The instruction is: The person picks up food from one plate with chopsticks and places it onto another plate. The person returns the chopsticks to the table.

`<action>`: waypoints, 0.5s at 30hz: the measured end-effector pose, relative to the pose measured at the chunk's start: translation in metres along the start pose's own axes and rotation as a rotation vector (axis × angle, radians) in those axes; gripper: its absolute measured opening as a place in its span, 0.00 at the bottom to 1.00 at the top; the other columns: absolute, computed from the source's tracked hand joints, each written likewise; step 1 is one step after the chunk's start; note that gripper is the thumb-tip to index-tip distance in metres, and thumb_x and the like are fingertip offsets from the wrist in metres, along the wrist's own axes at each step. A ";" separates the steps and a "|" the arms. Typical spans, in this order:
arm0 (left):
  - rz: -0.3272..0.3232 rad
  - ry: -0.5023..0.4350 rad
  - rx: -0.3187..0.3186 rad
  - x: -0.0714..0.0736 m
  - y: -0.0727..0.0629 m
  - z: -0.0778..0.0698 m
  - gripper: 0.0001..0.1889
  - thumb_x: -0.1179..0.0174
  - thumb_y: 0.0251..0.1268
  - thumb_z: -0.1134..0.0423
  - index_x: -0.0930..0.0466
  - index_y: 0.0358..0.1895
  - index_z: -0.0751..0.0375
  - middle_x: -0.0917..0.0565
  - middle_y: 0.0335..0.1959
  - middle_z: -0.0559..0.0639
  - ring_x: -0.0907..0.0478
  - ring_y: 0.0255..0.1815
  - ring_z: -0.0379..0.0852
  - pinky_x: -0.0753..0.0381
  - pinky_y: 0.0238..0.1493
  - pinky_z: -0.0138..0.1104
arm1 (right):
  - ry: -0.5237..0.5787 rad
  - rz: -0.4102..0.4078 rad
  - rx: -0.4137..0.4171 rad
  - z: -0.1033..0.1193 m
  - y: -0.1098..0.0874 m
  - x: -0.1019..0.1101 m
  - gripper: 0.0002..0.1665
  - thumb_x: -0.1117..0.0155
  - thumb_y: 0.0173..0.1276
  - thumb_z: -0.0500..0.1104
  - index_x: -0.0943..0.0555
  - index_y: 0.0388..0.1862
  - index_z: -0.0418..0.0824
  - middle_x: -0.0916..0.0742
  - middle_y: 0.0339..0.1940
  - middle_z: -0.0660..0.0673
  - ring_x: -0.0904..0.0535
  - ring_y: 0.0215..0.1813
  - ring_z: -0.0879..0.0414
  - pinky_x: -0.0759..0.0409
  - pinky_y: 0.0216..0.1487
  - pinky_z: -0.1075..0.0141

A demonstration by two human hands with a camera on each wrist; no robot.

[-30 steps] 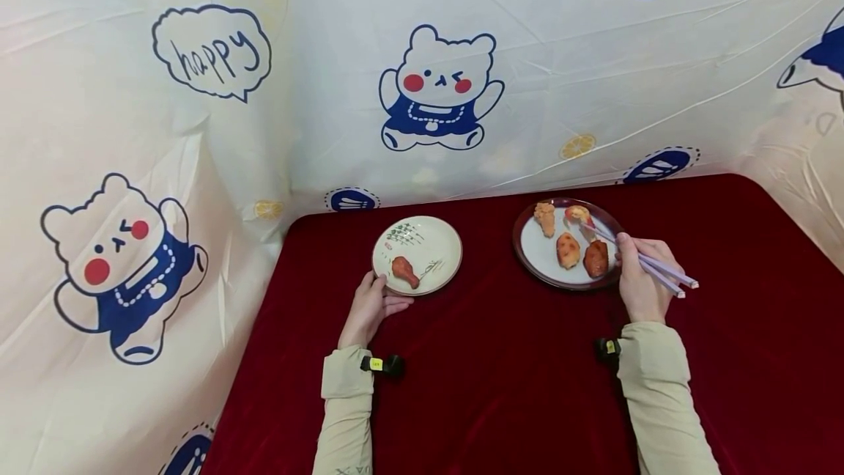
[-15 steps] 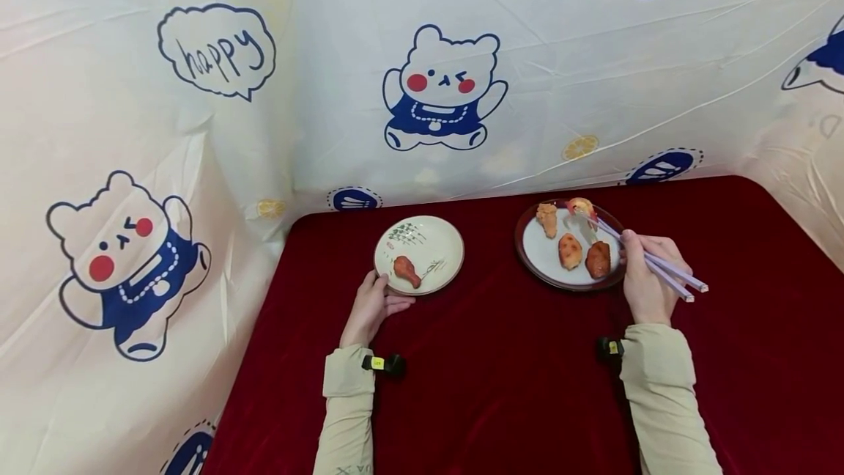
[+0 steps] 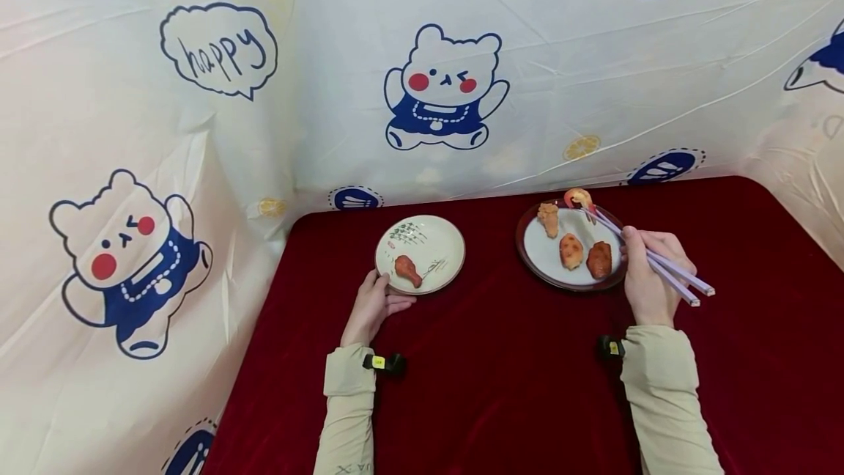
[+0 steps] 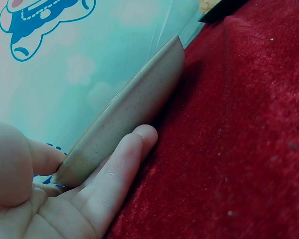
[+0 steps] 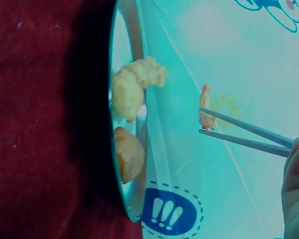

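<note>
My left hand (image 3: 371, 308) holds the near left edge of a small cream plate (image 3: 443, 246), thumb at the rim and fingers under it; the plate's underside (image 4: 129, 112) shows in the left wrist view. A brown drumstick (image 3: 407, 271) lies on that plate. With my right hand (image 3: 653, 281) I hold a pair of lilac chopsticks (image 3: 675, 271). Their tips pinch a curled orange-and-white shrimp (image 3: 579, 198), raised clear of the dark-rimmed plate (image 3: 544, 253), as the right wrist view confirms with the shrimp (image 5: 206, 112) against the backdrop.
Three fried pieces stay on the dark-rimmed plate: a pale crumbed piece (image 3: 548, 219), a golden piece (image 3: 571, 251) and a darker brown piece (image 3: 600, 260). Both plates are on a dark red cloth (image 3: 488, 358). A white printed curtain (image 3: 560, 57) stands behind and at the sides.
The chopsticks have lifted the shrimp up off the dark-rimmed plate, and my right hand has shifted slightly right. My left hand and the cream plate have kept their place.
</note>
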State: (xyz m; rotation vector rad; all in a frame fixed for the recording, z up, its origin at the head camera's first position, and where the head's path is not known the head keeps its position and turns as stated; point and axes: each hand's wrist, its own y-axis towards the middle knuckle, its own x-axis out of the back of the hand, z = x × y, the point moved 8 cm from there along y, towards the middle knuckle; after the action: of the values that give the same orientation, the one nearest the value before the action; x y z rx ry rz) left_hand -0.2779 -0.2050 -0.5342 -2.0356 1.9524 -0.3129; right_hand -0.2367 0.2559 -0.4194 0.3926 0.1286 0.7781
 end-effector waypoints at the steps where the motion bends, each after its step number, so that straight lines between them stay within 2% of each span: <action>1: 0.002 0.004 -0.001 0.000 0.000 0.000 0.21 0.63 0.80 0.56 0.44 0.71 0.54 0.18 0.47 0.63 0.13 0.35 0.51 0.12 0.43 0.40 | 0.006 0.000 0.003 0.002 0.000 0.000 0.18 0.30 0.63 0.46 0.12 0.36 0.29 0.18 0.28 0.64 0.23 0.30 0.72 0.26 0.29 0.81; 15: -0.004 0.004 -0.010 0.000 0.001 0.000 0.22 0.64 0.80 0.57 0.44 0.71 0.56 0.17 0.43 0.62 0.13 0.35 0.52 0.12 0.43 0.41 | 0.086 0.045 0.059 0.031 -0.011 -0.012 0.15 0.30 0.63 0.42 0.13 0.36 0.28 0.17 0.30 0.62 0.22 0.35 0.68 0.25 0.33 0.79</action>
State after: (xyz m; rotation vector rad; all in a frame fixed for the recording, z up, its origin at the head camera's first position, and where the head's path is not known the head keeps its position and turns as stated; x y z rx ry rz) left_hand -0.2792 -0.2050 -0.5347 -2.0472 1.9564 -0.3087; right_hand -0.2303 0.2315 -0.3958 0.4190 0.2241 0.8371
